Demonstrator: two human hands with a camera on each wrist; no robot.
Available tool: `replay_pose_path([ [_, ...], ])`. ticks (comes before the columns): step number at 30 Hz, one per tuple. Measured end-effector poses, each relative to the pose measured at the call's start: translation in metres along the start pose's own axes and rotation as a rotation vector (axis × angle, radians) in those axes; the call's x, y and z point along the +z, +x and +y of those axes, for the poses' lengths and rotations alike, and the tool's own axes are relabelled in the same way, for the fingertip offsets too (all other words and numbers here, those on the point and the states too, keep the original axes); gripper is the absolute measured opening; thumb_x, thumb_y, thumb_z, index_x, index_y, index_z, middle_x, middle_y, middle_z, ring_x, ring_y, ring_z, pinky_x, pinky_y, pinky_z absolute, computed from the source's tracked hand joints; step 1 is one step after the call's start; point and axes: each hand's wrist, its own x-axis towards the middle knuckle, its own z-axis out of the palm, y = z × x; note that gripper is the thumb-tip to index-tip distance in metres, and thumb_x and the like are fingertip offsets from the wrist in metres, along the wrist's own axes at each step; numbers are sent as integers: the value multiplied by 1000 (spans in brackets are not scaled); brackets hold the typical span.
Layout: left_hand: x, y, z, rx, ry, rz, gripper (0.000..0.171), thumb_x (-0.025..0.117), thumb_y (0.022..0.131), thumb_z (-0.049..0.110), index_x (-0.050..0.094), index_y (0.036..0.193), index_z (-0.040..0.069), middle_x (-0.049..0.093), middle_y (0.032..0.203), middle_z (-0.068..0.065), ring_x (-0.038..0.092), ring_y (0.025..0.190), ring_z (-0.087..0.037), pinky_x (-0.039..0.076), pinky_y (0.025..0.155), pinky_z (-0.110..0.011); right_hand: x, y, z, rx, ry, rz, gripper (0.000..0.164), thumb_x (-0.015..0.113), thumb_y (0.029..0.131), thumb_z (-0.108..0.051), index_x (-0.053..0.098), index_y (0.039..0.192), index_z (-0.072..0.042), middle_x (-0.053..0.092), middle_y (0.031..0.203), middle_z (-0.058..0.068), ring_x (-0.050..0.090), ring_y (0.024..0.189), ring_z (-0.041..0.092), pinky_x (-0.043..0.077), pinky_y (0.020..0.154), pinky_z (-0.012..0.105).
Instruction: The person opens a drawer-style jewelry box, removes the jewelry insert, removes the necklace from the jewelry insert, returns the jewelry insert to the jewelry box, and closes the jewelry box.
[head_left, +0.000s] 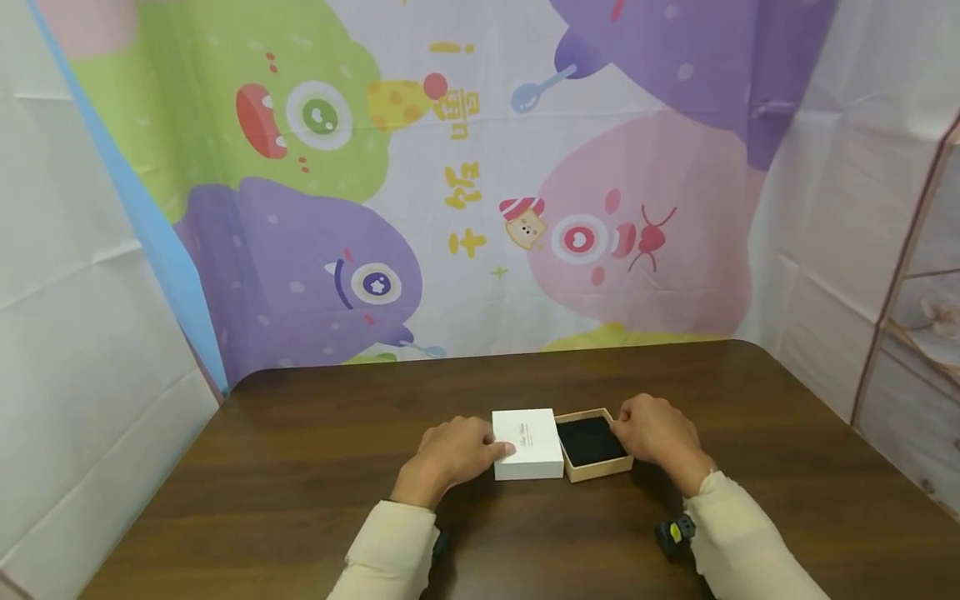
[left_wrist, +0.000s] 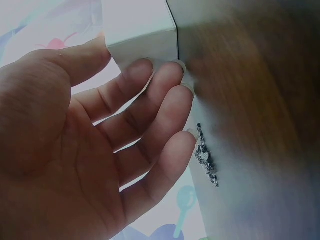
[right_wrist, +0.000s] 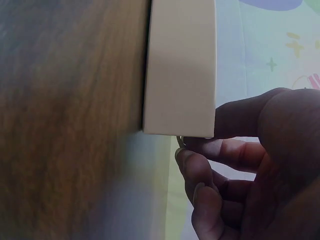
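Note:
A square white box lid (head_left: 527, 457) with small printed lettering sits on the table. My left hand (head_left: 456, 454) holds its left side, thumb on top and fingers curled against the side wall, as the left wrist view also shows. Right beside the lid is an open tan box bottom (head_left: 600, 471) with a black pad (head_left: 590, 440) inside. My right hand (head_left: 658, 429) pinches its right wall; in the right wrist view the fingers curl at the corner of the box. In the left wrist view a silvery jewelry chain (left_wrist: 204, 156) lies on the table beyond the left fingertips.
The brown wooden table (head_left: 322, 433) has rounded far corners. Behind it hangs a cartoon-printed cloth (head_left: 480, 300), with pale curtains at both sides. A dark wrist device (head_left: 675, 533) is strapped under the right sleeve.

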Motion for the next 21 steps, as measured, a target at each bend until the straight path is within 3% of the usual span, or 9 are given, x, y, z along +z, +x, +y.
replay_pose_path([
  [6, 0, 1, 0, -8, -1, -5, 30, 65, 96, 46, 74, 89, 17, 54, 65, 4, 46, 59, -15, 36, 58, -35, 0, 1, -1, 19, -3, -11, 36, 63, 95, -28, 55, 62, -15, 48, 61, 0, 49, 59, 19, 36, 52, 37],
  [21, -1, 0, 1, -7, -18, 3, 30, 66, 96, 44, 74, 90, 16, 53, 64, 4, 45, 58, -15, 36, 57, -35, 2, -1, -6, 36, -41, 15, 40, 64, 94, -29, 54, 59, -14, 48, 58, 0, 47, 56, 18, 36, 49, 35],
])
